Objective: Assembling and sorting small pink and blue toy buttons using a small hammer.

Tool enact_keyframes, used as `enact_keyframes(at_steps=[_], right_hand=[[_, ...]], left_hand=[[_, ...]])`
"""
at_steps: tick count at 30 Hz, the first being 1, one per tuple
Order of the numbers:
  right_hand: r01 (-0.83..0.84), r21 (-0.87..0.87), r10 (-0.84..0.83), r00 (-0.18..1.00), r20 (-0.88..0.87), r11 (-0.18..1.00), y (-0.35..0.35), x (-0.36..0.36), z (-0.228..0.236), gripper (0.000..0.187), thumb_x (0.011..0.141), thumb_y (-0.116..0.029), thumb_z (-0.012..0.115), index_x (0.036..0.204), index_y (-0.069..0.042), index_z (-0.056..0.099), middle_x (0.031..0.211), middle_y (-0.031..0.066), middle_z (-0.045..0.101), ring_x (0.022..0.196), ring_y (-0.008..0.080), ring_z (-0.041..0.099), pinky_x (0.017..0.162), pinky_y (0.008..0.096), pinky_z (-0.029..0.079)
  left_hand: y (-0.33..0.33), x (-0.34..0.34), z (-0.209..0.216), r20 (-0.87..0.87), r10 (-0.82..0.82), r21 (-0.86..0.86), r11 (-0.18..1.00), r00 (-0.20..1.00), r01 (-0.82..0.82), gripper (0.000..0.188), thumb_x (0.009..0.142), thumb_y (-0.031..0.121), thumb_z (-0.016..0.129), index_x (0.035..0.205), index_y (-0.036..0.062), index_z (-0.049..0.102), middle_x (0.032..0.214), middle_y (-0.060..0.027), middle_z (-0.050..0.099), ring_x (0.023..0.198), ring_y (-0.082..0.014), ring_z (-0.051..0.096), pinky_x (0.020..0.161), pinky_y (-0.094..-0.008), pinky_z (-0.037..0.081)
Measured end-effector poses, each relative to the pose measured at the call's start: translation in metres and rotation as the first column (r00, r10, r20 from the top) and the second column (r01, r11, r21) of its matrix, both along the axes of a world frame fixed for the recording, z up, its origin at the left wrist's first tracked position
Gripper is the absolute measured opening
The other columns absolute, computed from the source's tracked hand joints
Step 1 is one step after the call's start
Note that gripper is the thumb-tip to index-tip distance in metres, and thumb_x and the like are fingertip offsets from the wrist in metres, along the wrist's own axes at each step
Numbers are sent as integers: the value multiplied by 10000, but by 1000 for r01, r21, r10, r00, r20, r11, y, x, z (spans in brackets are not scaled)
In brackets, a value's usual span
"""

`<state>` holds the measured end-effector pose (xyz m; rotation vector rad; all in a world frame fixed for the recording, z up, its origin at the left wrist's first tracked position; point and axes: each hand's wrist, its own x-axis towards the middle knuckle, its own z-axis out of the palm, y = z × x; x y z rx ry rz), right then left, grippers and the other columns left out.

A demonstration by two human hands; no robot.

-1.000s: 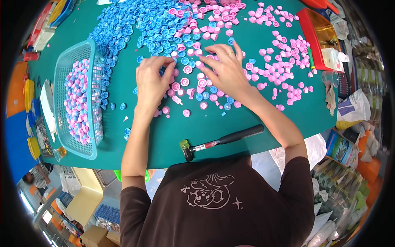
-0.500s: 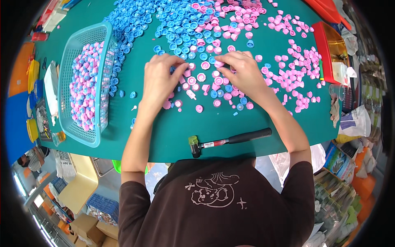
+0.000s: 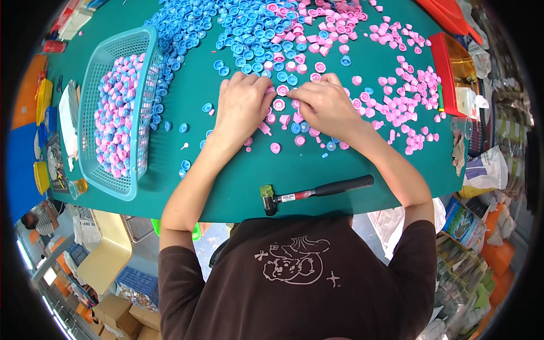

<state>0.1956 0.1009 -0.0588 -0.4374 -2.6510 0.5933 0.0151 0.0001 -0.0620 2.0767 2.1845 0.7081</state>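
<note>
My left hand (image 3: 243, 107) is over the middle of the scattered pieces, thumb and fingers pinched together; a bit of pink shows at its fingertips, but what it grips is hidden. Facing it, my right hand (image 3: 327, 109) is also closed in a pinch, its fingertips only a short gap away and their contents too small to make out. Between the hands sit small pink cup-shaped pieces (image 3: 278, 105), several with their hollow side up. Blue cap-shaped pieces (image 3: 292, 79) lie just beyond the fingertips. More pink and blue pieces are below the hands.
A teal plastic basket (image 3: 140, 113) of joined pink-and-blue pieces stands at left. A rubber mallet (image 3: 317, 191) lies near the table's front edge. Blue pieces (image 3: 249, 28) heap at the back, pink ones (image 3: 416, 102) at right, beside a red bin (image 3: 443, 73).
My left hand has moved right and my right hand slightly left, so the fingertips are closer together. The blue pieces my left hand covered now show to its left.
</note>
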Motion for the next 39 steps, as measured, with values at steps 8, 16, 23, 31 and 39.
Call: enact_keyframes(at_steps=[8,16,23,31,39], right_hand=[[85,-14,-86,989,-118,996,1,0,0,119,824,-65,636,919,-84,703,796,20,667,729,163,616,810,332,393],[-12,-79,7,998,-62,997,-19,-9,-7,115,792,-70,618,856,-108,706,878,18,646,855,195,586,864,384,371],[39,79,-31,993,-111,996,-24,-13,-8,150,752,-49,649,870,-111,717,997,14,632,973,206,556,930,421,348],[0,48,3,999,-47,999,-31,17,-1,227,725,-61,653,911,-171,722,1098,3,610,1059,215,547,972,459,316],[36,84,-35,999,-16,996,-48,7,-7,299,753,-150,692,1048,-198,691,1174,15,577,1151,235,500,1019,515,264]], left_hand=[[4,-11,-3,204,-106,159,985,973,74,130,757,93,725,843,51,638,778,-83,637,771,-282,582,711,-407,459],[-18,-23,9,408,54,-4,998,911,-57,116,781,117,725,879,54,721,852,-81,697,805,-261,624,738,-379,492],[-39,-22,-3,177,-106,76,993,978,94,175,795,143,719,965,101,730,995,-27,680,950,-237,586,806,-378,457],[-53,-15,2,171,-96,36,995,981,91,216,799,140,719,1012,112,727,1067,-43,655,1029,-267,565,893,-399,443],[-66,-17,0,106,-59,121,992,993,46,185,777,143,734,960,113,724,1106,-63,636,1080,-293,551,890,-408,444]])
